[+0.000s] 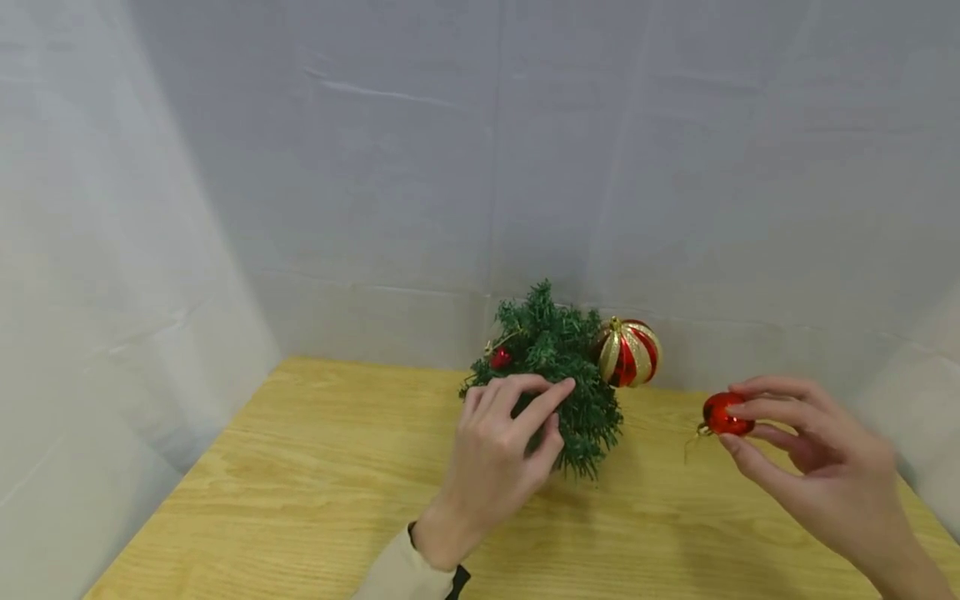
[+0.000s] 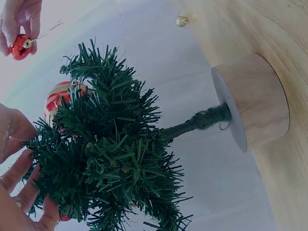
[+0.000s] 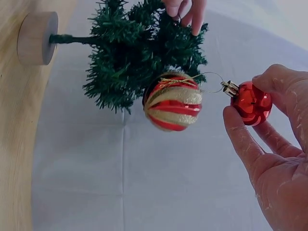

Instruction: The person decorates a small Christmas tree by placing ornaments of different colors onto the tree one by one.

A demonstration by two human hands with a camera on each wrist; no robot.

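Observation:
A small artificial Christmas tree [image 1: 551, 342] with green bristly branches stands on a round wooden base [image 2: 260, 101]. My left hand [image 1: 506, 433] is at the near side of the tree, its fingers spread loosely and touching the branches. To the right of the tree, my right hand [image 1: 825, 450] pinches a shiny red bauble [image 1: 723, 414] between thumb and fingers. From the bauble's gold cap [image 3: 230, 88] hangs a thin loop of string. A larger red-and-gold striped bauble [image 1: 630, 353] hangs on the tree's right side, and a small red bauble [image 1: 501, 358] on its left.
The tree is near the back edge of a wooden table [image 1: 315, 467]. Behind it hangs a pale, creased sheet [image 1: 420, 183]. A small gold round thing [image 2: 182, 21] appears near the table edge in the left wrist view.

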